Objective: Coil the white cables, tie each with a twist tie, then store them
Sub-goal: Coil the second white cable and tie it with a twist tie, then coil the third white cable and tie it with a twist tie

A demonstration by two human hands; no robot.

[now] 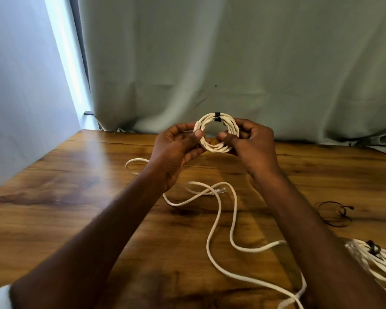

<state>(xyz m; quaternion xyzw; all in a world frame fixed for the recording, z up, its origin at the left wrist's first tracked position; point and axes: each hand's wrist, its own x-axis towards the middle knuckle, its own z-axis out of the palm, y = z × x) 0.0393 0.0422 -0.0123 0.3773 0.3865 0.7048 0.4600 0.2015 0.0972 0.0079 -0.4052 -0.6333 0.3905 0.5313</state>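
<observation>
A small coil of white cable [214, 147] is held up above the wooden table [65, 197], with a black twist tie [217, 117] wrapped round its top. My left hand [178, 148] pinches the coil's left side near a ribbed plug end. My right hand [252, 143] grips its right side, thumb on the front. A loose white cable [218, 210] snakes over the table below my hands, its clear plug near the middle. Another coiled white cable [379, 262] with a dark tie lies at the right edge.
Loose black twist ties [334, 214] lie on the table at the right. A grey-green curtain [232, 63] hangs behind the table's far edge. A pale wall [20, 85] stands at the left.
</observation>
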